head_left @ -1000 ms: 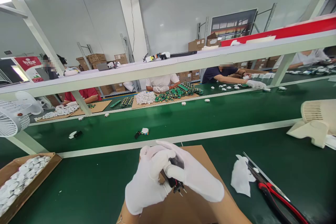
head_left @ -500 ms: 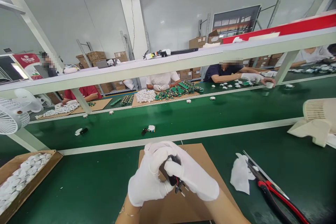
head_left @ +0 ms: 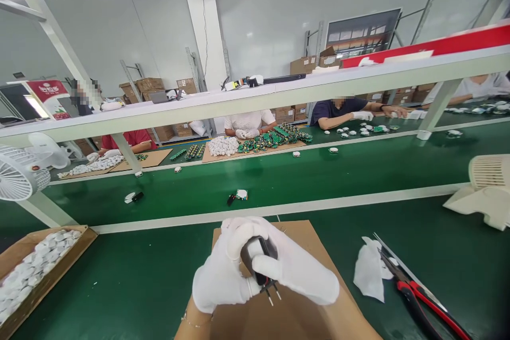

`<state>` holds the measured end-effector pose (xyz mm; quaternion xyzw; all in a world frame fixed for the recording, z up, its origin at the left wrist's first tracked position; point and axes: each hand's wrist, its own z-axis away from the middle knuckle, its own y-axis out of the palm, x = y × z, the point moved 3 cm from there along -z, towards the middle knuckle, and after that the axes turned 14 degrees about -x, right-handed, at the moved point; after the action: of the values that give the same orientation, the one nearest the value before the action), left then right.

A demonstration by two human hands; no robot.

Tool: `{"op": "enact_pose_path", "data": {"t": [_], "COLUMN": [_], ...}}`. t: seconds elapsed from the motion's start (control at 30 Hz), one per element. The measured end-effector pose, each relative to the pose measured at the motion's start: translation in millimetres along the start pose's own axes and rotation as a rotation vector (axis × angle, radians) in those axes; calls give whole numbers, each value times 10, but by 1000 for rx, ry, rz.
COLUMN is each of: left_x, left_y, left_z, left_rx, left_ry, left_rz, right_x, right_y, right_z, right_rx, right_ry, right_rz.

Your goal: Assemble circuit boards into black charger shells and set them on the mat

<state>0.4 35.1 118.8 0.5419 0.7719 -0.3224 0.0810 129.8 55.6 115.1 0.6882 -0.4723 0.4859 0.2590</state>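
Note:
Both gloved hands are closed around a black plastic plug housing above the cardboard sheet. My left hand wraps its near and left sides. My right hand grips from the right, its thumb laid across the opening. A white piece shows inside the housing. Two metal plug pins stick out at the bottom, beside a bit of red wire. Fingers hide much of the housing.
Red-and-black pliers and tweezers lie at right by a crumpled white cloth. A box of white pieces stands at left. Beyond runs a green conveyor carrying small parts; co-workers sit behind it. Fans flank the bench.
The housing has turned, so its white inside shows more and its pins point further down. My right thumb has shifted lower. Parts on the conveyor have moved right.

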Motion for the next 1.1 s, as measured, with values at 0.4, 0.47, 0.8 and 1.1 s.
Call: {"op": "enact_pose_path", "data": {"t": [0.4,0.47,0.8,1.1], "left_x": [44,105,158,136], "left_y": [-16,-25,1,38], "left_z": [-31,-9,28,41], "left_rx": [-11,-138,-987,-955], "left_ry": [117,62,-1340,-1323], "left_rz": [-104,61,1377,1351], "right_x": [-151,-263,-163,-219], "right_y": [0,-77,-624,-584], "right_z": [-62,-57,27,86], "right_rx": [55,14,-333,-323], "right_ry": [128,209,56,56], "right_rz": [-235,-287,-255,-240]}}
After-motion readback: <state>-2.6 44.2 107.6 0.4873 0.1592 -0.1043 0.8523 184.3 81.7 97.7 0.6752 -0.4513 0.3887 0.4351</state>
